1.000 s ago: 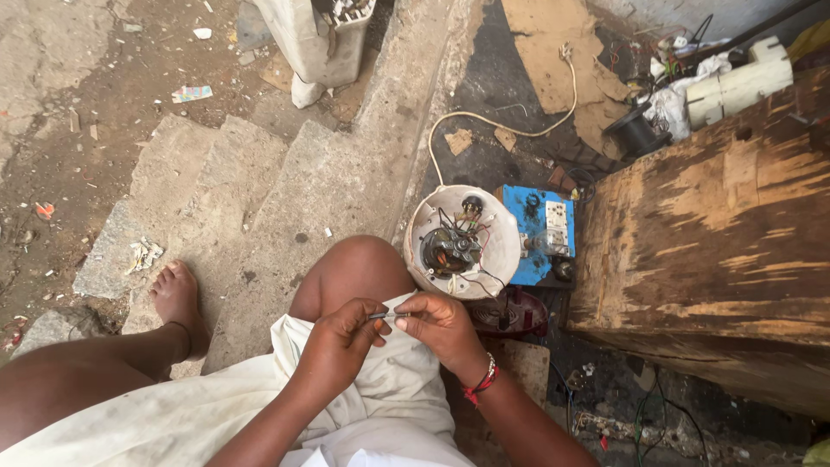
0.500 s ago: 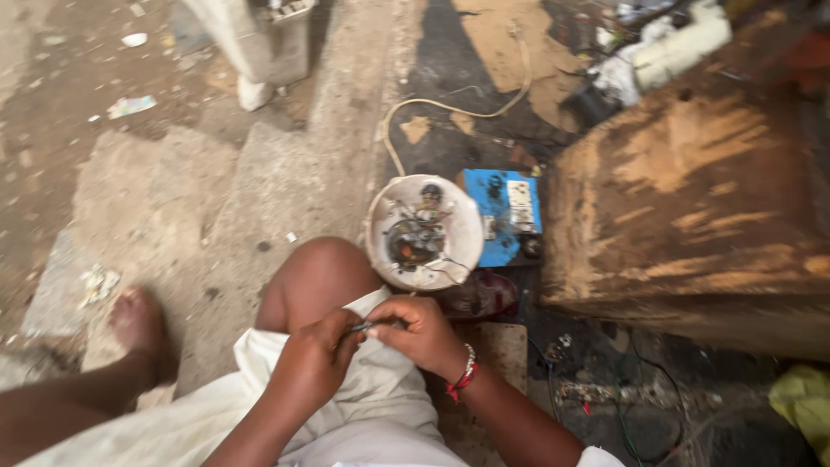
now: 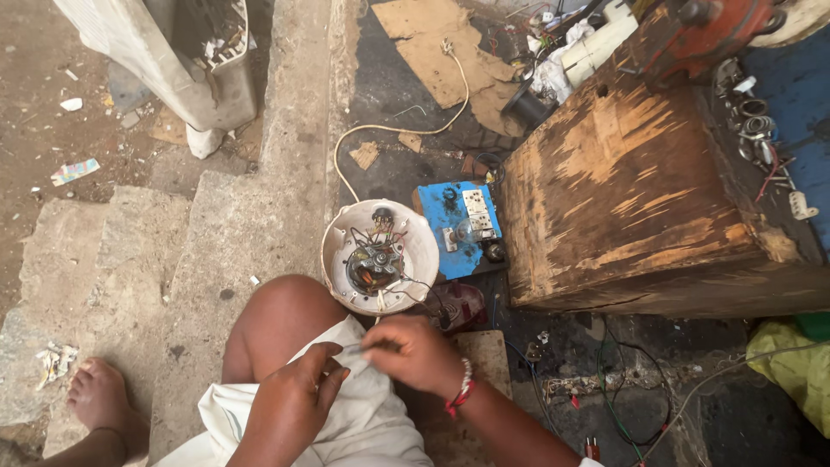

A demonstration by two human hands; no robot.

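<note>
My left hand and my right hand meet over my lap, both pinching a thin grey wire or small metal part between the fingertips. A red and white bracelet sits on my right wrist. Just beyond my knee lies an opened round white appliance base, its motor and loose wires exposed. A white cord runs from it toward the back.
A blue board with a socket and switch lies beside the white base. A worn wooden block fills the right side. Concrete steps are on the left, with my bare foot lower left. Loose wires litter the floor.
The view has shifted, so the scene sits lower and more to the left in the frame. My hands stay together on the small piece, working it slightly.
</note>
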